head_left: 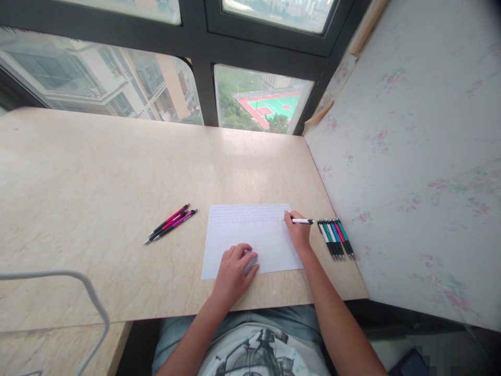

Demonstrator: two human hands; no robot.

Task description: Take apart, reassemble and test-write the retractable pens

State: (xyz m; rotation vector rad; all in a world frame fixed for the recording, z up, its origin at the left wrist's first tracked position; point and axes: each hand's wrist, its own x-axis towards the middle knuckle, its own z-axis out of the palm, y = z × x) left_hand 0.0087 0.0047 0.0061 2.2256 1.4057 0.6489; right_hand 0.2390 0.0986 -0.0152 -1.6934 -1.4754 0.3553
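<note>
A white sheet of paper [250,235] lies on the beige marble table [97,183], with faint lines of writing along its top edge. My right hand [298,232] grips a white pen [303,221] at the sheet's upper right corner, its tip on the paper. My left hand [234,271] rests on the sheet's lower part, fingers loosely bent and pressing the paper down.
Several pens [335,238] in green, white, blue and red lie in a row right of the sheet, beside the floral wall [410,156]. Three pink and purple pens [170,223] lie left of it. A grey wire frame [94,303] stands at the lower left. Windows [266,104] run behind the table.
</note>
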